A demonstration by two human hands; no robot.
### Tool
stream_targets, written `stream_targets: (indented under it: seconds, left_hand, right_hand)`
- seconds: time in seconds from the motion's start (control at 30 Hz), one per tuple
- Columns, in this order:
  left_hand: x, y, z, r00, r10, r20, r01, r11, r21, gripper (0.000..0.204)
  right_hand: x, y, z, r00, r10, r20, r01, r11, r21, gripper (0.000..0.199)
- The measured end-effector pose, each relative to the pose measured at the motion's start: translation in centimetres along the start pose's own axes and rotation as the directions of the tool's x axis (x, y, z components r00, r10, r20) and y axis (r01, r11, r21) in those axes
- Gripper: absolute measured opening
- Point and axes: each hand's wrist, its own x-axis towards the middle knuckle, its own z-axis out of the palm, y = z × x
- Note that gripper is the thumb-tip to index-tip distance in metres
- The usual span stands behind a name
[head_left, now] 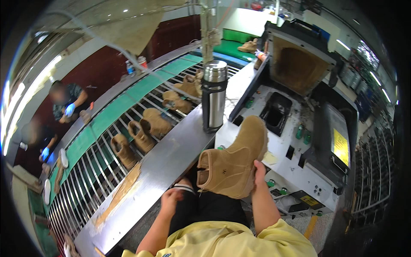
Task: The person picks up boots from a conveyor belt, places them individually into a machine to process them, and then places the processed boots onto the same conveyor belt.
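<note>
A tan suede ankle boot [231, 165] is held up in front of me, tilted, with its toe pointing away and its opening toward the lower left. My right hand [258, 173] grips it along the sole side, the thumb showing at the edge. Down by my dark trousers, next to the metal bench edge, my left hand [171, 200] has its fingers curled in. Whatever those fingers may hold is hidden. Ahead of the boot stands a white and black machine [274, 141] with its padded lid [299, 64] raised.
A steel flask [214, 96] stands on the metal bench [171, 156]. Beyond it, several tan boots [139, 136] sit on a roller conveyor [98, 165]. Two people with blue gloves [69, 110] are across the conveyor. A dark rack [372, 171] is at the right.
</note>
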Motion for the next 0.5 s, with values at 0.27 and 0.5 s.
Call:
stream_targets:
  seconds: [0.27,0.5]
  left_hand:
    - [2.8,-4.2,-15.7,0.803,0.394,-0.447,-0.141,0.855,0.5,0.013]
    - [3.8,-5.4,-17.9,0.777,0.357,-0.518,-0.008,0.829,0.56,0.011]
  right_hand:
    - [6.7,-20.6,2.2,0.723,-0.691,0.028,0.453,0.443,-0.774,0.091]
    - [20.3,-30.5,2.7,0.712,-0.667,-0.221,-0.221,0.087,-0.971,0.105]
